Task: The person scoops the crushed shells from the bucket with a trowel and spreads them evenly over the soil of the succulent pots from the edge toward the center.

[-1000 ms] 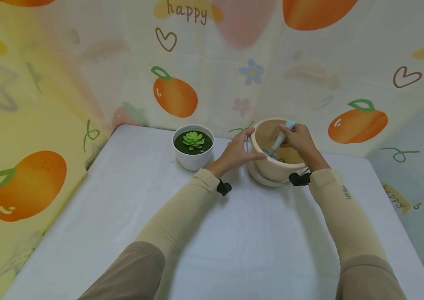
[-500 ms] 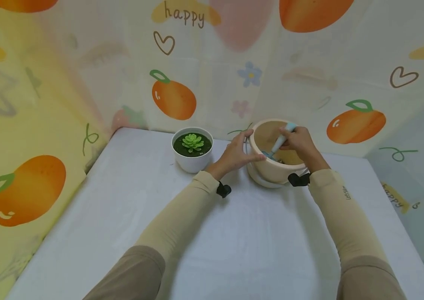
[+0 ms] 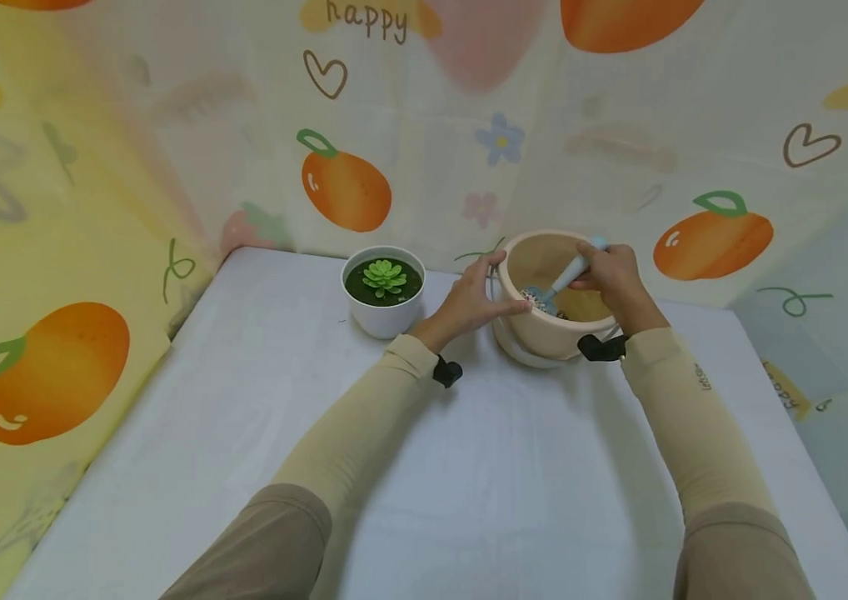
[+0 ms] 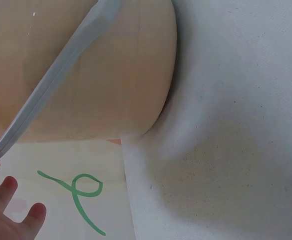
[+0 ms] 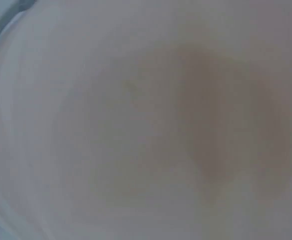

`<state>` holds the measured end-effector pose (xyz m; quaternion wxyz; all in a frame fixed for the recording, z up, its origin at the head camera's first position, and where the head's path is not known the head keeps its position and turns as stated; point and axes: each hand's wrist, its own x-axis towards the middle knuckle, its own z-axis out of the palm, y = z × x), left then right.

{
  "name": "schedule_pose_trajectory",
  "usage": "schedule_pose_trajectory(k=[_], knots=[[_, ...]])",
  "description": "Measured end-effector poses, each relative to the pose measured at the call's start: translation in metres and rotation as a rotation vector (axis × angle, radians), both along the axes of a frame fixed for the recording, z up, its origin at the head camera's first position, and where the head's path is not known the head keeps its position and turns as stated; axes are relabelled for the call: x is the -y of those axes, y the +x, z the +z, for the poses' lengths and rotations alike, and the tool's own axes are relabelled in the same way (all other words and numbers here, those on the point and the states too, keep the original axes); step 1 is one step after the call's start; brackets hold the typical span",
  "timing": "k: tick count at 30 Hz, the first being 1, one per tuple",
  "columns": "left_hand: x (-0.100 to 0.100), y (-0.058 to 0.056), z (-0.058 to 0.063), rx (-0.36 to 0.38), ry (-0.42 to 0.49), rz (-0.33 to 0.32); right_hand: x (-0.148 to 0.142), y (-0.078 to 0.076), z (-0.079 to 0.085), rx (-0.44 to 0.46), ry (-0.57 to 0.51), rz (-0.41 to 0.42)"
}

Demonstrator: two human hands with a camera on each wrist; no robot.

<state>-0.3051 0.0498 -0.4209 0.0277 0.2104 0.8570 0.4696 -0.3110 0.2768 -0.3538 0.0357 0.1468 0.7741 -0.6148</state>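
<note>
A peach-coloured bucket (image 3: 555, 337) with a grey bail handle (image 4: 56, 75) stands at the back right of the table. Thumb on the near rim and fingers at its left side, my left hand (image 3: 465, 307) holds it; in the left wrist view, some fingertips are spread beside the bucket, off its wall. Inside the bucket's mouth, my right hand (image 3: 615, 279) grips the pale blue handle of a small trowel (image 3: 569, 273). Light speckled granules show on the trowel's blue blade. Only a blurred, pale surface fills most of the right wrist view.
Left of the bucket stands a white pot (image 3: 382, 319) with a green succulent (image 3: 384, 277) in dark soil. A white cloth covers the table (image 3: 469, 483). Printed fabric walls (image 3: 424, 100) rise behind it and at the sides.
My right hand has shifted slightly right and up with the trowel, and granules now show on its blade. The left hand keeps its place on the bucket.
</note>
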Motion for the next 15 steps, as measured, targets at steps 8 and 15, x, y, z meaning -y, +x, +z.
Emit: schedule_pose_trajectory(k=[8,15], knots=[[-0.001,-0.001,0.0,-0.003,-0.007,-0.006,-0.007,0.006,0.014,0.015,-0.142,-0.074],[0.0,-0.001,0.003,-0.007,-0.015,-0.012,-0.018,0.008,0.021,0.043,-0.261,-0.129]])
